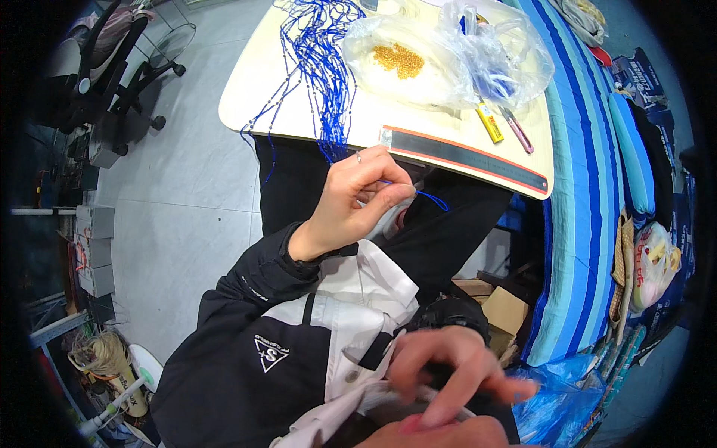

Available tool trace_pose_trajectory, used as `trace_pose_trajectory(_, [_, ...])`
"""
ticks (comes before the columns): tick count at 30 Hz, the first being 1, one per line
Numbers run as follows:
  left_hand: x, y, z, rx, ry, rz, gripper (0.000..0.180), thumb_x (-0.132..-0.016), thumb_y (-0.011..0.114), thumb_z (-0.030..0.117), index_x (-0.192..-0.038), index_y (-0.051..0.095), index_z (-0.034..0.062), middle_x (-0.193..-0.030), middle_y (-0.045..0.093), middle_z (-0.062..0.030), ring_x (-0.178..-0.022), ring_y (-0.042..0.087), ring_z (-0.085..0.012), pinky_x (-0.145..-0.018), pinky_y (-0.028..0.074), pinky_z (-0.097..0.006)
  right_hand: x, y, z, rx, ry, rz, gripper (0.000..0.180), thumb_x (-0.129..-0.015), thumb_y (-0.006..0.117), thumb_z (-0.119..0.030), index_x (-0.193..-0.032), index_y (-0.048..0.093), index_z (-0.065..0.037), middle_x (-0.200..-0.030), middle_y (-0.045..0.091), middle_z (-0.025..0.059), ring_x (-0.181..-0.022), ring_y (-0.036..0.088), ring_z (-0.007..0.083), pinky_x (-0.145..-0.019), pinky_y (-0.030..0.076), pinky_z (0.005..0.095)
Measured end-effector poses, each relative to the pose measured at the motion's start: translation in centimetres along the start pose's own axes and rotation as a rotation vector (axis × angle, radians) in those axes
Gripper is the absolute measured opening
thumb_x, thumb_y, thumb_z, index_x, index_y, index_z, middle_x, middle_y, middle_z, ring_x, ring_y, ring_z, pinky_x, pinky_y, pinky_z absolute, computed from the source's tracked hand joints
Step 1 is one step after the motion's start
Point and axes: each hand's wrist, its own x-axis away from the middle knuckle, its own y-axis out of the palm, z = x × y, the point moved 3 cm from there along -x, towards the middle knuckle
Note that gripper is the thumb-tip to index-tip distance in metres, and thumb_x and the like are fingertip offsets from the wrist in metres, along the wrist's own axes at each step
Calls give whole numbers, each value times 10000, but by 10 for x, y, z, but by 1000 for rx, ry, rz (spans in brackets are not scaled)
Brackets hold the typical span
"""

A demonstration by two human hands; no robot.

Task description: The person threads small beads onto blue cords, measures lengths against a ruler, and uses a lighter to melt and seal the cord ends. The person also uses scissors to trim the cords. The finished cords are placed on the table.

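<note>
My left hand [357, 193] is closed in a pinch just off the table's near edge. A thin blue cord [435, 199] is held between its thumb and forefinger, and a small loop of it sticks out to the right. Close to me at the lower edge, my right hand [455, 366] is raised, slightly blurred, with its fingers apart and nothing visible in them. Beyond the left hand, a bundle of blue beaded cords [325, 82] lies over the table [250, 89] and hangs down its near edge. A clear plastic bag [441, 78] carries a pile of small gold beads [399, 60].
Along the table's near edge lies a black ruler with red-orange borders [463, 159]. Behind it are a yellow packet [490, 123] and a pink craft knife [517, 132]. A blue striped bed cover [586, 187] runs along the right. An office chair [112, 82] stands at the far left.
</note>
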Motion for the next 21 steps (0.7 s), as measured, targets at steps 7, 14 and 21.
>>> trace_pose_trajectory(7, [2,-1,12,-87,83,-66,60,-783,674,-22,-803,621,-2,-731,552,-80,-615,551,-194,-539,428,-278,4,-40,-16,1328,63,697,399,-684,793,-150,-1052,694,-33,-1016,478,86,-832,496,205,-724,432,303])
trace_pose_trajectory(14, [2,2,21,-224,265,-99,125,-724,685,-55,-829,659,7,-742,573,-75,-619,564,-181,-527,421,-268,1,-59,-4,1506,347,756,221,-686,798,-88,-873,702,-17,-886,412,41,-784,447,173,-704,373,270])
trace_pose_trajectory(21, [-6,-29,-1,-193,114,-155,170,-818,589,21,-973,656,-1,-785,586,-83,-680,573,-174,-631,456,-273,26,-95,3,156,169,883,177,-861,662,-102,-749,549,-25,-966,417,46,-813,406,101,-735,337,225])
